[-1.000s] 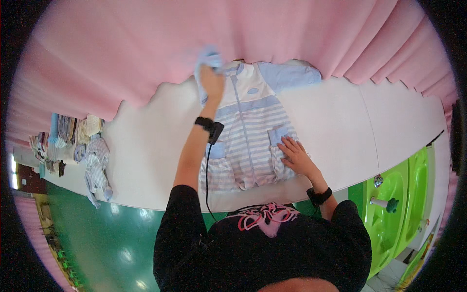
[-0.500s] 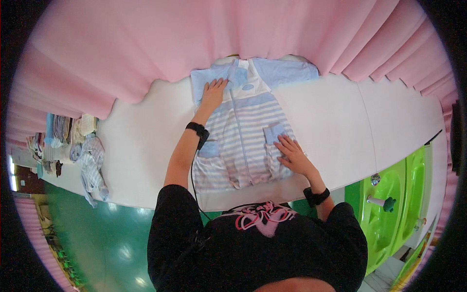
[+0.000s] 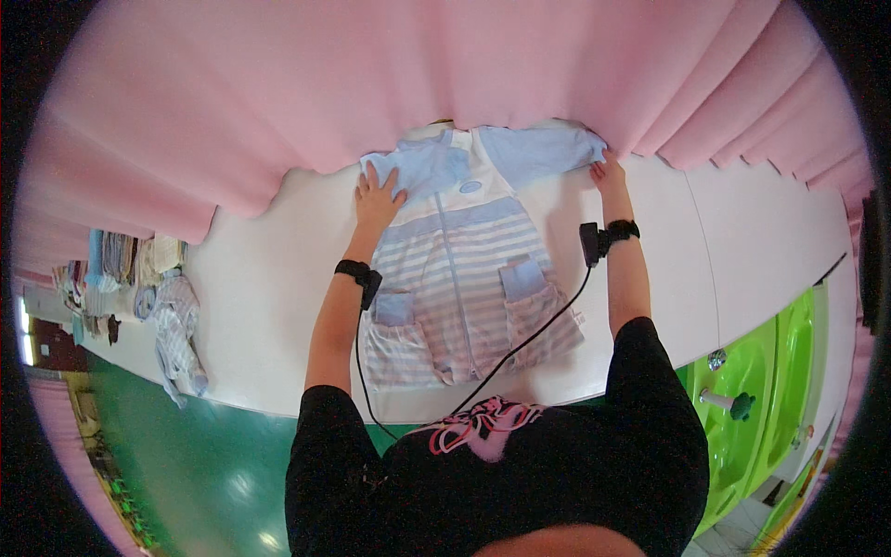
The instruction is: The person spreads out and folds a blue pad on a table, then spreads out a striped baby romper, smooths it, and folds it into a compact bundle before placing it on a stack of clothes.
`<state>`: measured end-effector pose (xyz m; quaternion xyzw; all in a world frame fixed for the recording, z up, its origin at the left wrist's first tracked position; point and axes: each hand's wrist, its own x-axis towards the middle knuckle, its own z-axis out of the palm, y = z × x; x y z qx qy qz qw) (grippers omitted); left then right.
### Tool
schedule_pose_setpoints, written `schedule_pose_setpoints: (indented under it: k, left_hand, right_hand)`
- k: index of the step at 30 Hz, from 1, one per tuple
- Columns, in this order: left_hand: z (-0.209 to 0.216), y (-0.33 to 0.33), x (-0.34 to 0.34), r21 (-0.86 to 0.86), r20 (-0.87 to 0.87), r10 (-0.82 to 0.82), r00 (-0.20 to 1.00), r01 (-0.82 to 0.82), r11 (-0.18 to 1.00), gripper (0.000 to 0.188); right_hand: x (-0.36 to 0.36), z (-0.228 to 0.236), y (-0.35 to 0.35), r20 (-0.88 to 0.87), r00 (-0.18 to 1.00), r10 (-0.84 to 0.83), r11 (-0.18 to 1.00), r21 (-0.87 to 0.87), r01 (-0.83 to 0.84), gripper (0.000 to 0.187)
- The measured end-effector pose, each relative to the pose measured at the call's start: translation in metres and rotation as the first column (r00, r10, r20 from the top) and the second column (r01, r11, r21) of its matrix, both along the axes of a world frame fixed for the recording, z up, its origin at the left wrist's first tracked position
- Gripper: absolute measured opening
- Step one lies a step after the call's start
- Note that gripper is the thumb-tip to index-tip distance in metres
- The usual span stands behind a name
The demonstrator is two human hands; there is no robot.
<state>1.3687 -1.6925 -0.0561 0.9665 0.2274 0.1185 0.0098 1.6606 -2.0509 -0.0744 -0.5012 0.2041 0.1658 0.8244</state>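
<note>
A light blue and white striped baby garment (image 3: 469,265) with a front zip and two blue pockets lies flat on the white table (image 3: 269,288). My left hand (image 3: 376,197) rests flat with spread fingers on its folded left sleeve near the shoulder. Far out at the end of the outstretched right sleeve is my right hand (image 3: 608,172), fingers on the cuff by the pink curtain. Each wrist bears a black band, and a black cable (image 3: 520,348) crosses the garment's lower right.
A pink curtain (image 3: 390,84) hangs along the table's far edge. A pile of folded and loose clothes (image 3: 139,278) sits at the table's left end. Green plastic furniture (image 3: 780,371) stands at the right, green floor (image 3: 186,464) below the near edge.
My left hand laid the left sleeve down on the table and now presses it flat. My right hand left the right pocket area and reached up to the right sleeve's cuff.
</note>
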Motion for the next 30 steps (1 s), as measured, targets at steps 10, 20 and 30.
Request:
schedule_pose_setpoints:
  k: [10, 20, 30]
  left_hand:
    - [0.033, -0.033, 0.000, 0.092, 0.079, -0.260, 0.962, 0.252, 0.963, 0.059]
    - [0.041, -0.049, 0.019, -0.311, 0.611, -0.180, 0.771, 0.443, 0.841, 0.054]
    - [0.028, -0.021, 0.015, -0.073, -0.062, -0.219, 0.974, 0.214, 0.974, 0.053]
  right_hand:
    - [0.030, -0.009, 0.029, 0.128, 0.991, -0.027, 0.992, -0.117, 0.042, 0.028]
    - [-0.005, -0.019, 0.006, 0.141, 0.983, -0.121, 0.991, 0.064, 0.113, 0.028]
    - [-0.068, 0.062, 0.069, 0.796, 0.584, 0.157, 0.772, -0.468, 0.430, 0.025]
